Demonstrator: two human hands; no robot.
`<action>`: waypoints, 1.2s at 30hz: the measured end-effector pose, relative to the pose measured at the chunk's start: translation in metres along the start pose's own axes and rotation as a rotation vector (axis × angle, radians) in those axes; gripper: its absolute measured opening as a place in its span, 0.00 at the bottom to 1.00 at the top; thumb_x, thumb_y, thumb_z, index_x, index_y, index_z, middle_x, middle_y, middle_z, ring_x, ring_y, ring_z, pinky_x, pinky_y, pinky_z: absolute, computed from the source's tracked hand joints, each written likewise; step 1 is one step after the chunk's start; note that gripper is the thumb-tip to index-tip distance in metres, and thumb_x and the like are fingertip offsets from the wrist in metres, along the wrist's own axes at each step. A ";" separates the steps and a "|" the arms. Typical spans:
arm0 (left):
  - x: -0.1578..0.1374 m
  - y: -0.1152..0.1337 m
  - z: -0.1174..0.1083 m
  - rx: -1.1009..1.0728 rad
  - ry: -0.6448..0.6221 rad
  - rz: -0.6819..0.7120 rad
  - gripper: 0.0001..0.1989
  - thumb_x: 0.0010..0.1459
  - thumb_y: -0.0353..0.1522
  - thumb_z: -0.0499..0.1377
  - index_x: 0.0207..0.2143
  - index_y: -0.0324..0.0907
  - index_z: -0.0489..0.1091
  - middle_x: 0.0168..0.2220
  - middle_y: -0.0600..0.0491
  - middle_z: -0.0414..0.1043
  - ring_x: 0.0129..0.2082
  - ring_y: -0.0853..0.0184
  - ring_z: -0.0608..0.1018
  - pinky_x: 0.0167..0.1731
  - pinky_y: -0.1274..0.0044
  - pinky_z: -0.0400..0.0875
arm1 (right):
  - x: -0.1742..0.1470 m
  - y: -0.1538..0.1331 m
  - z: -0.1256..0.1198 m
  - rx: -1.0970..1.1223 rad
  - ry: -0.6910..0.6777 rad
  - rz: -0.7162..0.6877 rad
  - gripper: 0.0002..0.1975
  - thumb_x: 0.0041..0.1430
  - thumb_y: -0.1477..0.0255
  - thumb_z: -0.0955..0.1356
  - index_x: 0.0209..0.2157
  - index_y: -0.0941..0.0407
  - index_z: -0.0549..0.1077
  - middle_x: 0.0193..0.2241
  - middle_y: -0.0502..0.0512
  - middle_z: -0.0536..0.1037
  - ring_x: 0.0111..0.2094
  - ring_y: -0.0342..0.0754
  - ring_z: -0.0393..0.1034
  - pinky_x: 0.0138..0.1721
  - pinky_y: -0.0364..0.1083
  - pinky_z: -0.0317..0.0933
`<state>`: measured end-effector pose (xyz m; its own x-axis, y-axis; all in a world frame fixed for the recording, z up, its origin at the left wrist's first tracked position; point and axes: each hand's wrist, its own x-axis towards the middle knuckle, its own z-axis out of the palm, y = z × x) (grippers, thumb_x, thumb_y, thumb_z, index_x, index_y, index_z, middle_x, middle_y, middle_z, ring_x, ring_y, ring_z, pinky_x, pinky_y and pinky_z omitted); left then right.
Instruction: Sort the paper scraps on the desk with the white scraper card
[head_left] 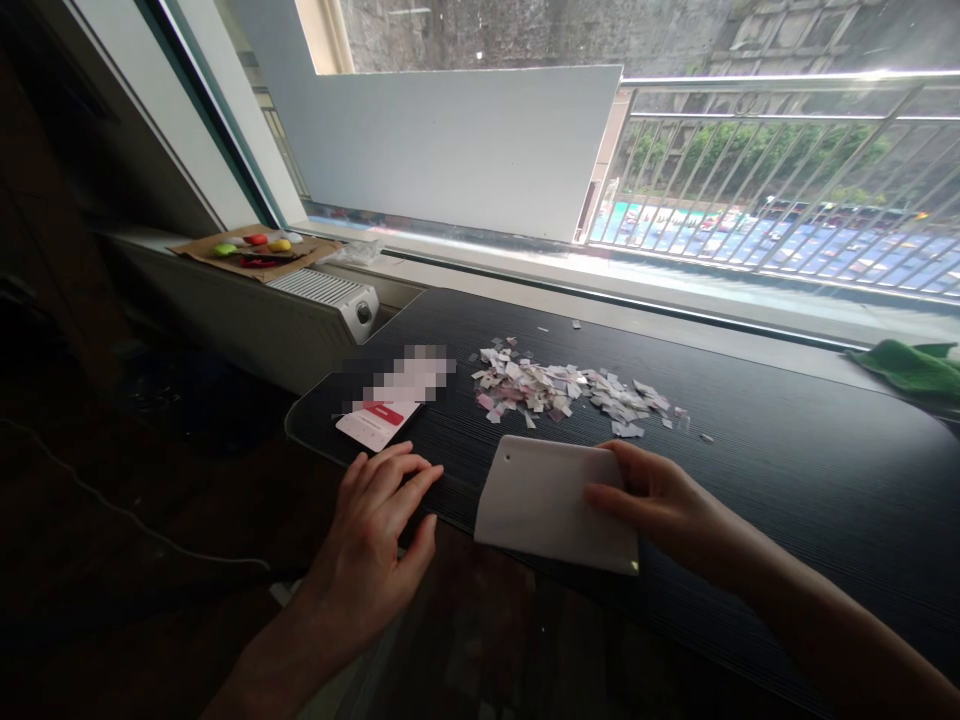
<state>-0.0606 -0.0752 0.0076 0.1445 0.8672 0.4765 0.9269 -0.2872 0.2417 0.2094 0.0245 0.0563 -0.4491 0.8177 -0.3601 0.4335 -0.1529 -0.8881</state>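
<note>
My right hand [649,495] grips a flat white plastic scraper [551,500] at its right end, thumb on top. The scraper has a small hole near its far left corner and overlaps the near edge of the black table [750,510]. Just beyond it lies a loose heap of small paper scraps [555,385], mostly white with some pink. My left hand [386,510] is open at the table's near edge, palm down, its fingers loosely stretched and holding nothing. A smartphone [379,425] with a lit, partly blurred screen lies just past those fingers.
A white radiator [322,295] stands left of the table, with brown paper [217,255] and colourful items on top. A green cloth [911,370] lies at the far right by the window. Beyond the glass are a white panel [457,150] and a metal railing [750,180].
</note>
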 end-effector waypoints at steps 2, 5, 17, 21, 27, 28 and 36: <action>0.001 0.001 0.000 -0.010 -0.001 -0.004 0.17 0.59 0.26 0.50 0.50 0.42 0.66 0.47 0.47 0.70 0.55 0.55 0.68 0.55 0.55 0.60 | 0.000 0.002 -0.001 0.019 0.042 -0.007 0.14 0.49 0.62 0.70 0.34 0.57 0.70 0.29 0.52 0.75 0.31 0.49 0.70 0.28 0.44 0.63; 0.002 0.004 0.000 -0.020 0.007 -0.005 0.17 0.59 0.26 0.50 0.50 0.43 0.66 0.47 0.48 0.70 0.55 0.54 0.68 0.55 0.55 0.60 | 0.000 0.007 -0.002 0.049 0.112 -0.024 0.15 0.49 0.61 0.70 0.35 0.56 0.70 0.29 0.52 0.75 0.31 0.49 0.71 0.29 0.45 0.64; 0.034 0.013 0.019 -0.003 0.098 0.194 0.19 0.56 0.27 0.54 0.51 0.46 0.68 0.46 0.51 0.73 0.53 0.57 0.72 0.56 0.61 0.61 | -0.023 0.026 -0.041 0.169 0.653 -0.164 0.26 0.48 0.55 0.73 0.44 0.55 0.67 0.31 0.56 0.80 0.34 0.55 0.77 0.37 0.53 0.72; 0.062 0.019 0.038 -0.007 0.162 0.281 0.18 0.54 0.27 0.55 0.48 0.46 0.69 0.43 0.51 0.75 0.49 0.58 0.75 0.55 0.62 0.65 | -0.003 0.026 -0.059 0.137 0.778 -0.302 0.27 0.50 0.51 0.71 0.44 0.55 0.68 0.31 0.58 0.81 0.35 0.56 0.78 0.39 0.55 0.72; 0.067 0.015 0.062 -0.061 0.115 0.283 0.17 0.55 0.28 0.57 0.47 0.49 0.71 0.45 0.51 0.76 0.51 0.57 0.75 0.54 0.63 0.69 | 0.022 0.027 -0.056 -0.065 0.605 -0.380 0.18 0.60 0.58 0.65 0.46 0.54 0.66 0.36 0.59 0.81 0.37 0.54 0.77 0.39 0.54 0.71; 0.066 0.013 0.063 -0.083 0.121 0.262 0.16 0.55 0.29 0.57 0.47 0.49 0.71 0.45 0.50 0.75 0.52 0.56 0.75 0.54 0.63 0.69 | 0.022 0.027 -0.054 -0.107 0.576 -0.381 0.16 0.61 0.60 0.64 0.46 0.54 0.66 0.36 0.59 0.81 0.37 0.54 0.77 0.38 0.54 0.71; 0.062 0.007 0.063 -0.155 0.134 0.239 0.16 0.57 0.29 0.56 0.49 0.48 0.69 0.48 0.50 0.73 0.54 0.57 0.73 0.55 0.63 0.70 | 0.007 0.016 -0.055 -0.196 0.554 -0.371 0.11 0.63 0.65 0.61 0.45 0.54 0.64 0.35 0.57 0.80 0.35 0.51 0.77 0.34 0.50 0.70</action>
<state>-0.0232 0.0023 -0.0147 0.2953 0.7092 0.6401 0.8067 -0.5441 0.2307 0.2562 0.0583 0.0550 -0.1525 0.9674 0.2023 0.4847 0.2516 -0.8377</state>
